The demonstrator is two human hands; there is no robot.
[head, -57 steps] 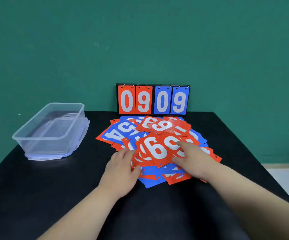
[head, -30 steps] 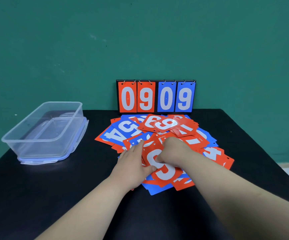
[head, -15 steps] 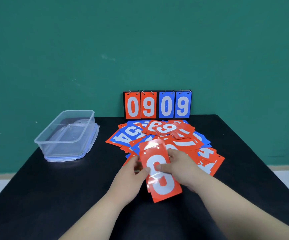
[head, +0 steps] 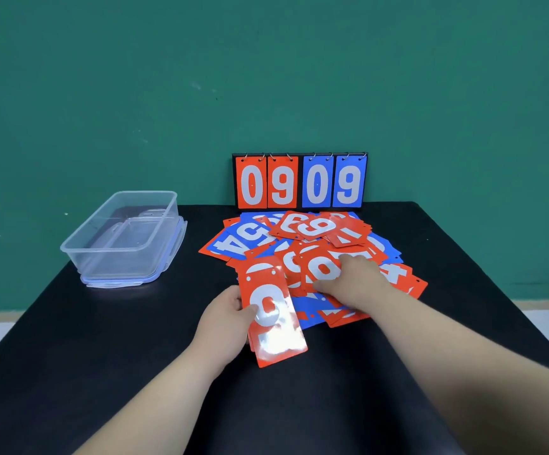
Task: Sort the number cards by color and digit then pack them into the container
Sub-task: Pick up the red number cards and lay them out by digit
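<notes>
A loose pile of red and blue number cards (head: 260, 239) lies spread on the black table (head: 109, 349). My left hand (head: 227, 318) grips a red card (head: 271, 315) with a white digit, lifted at the pile's near edge; a second card edge shows just behind it. My right hand (head: 353, 282) rests on the pile, its fingers on a red card with a white digit (head: 322, 269). I cannot tell whether it pinches that card. A clear plastic container (head: 125, 236) stands open at the left on its lid.
A flip scoreboard (head: 299, 182) showing 09 in red and 09 in blue stands at the table's back edge against the green wall. Bare black tabletop lies between the container and the pile, and in front of my arms.
Both hands held the red card half a second ago. Now only my left hand holds it, and my right hand has moved back onto the pile.
</notes>
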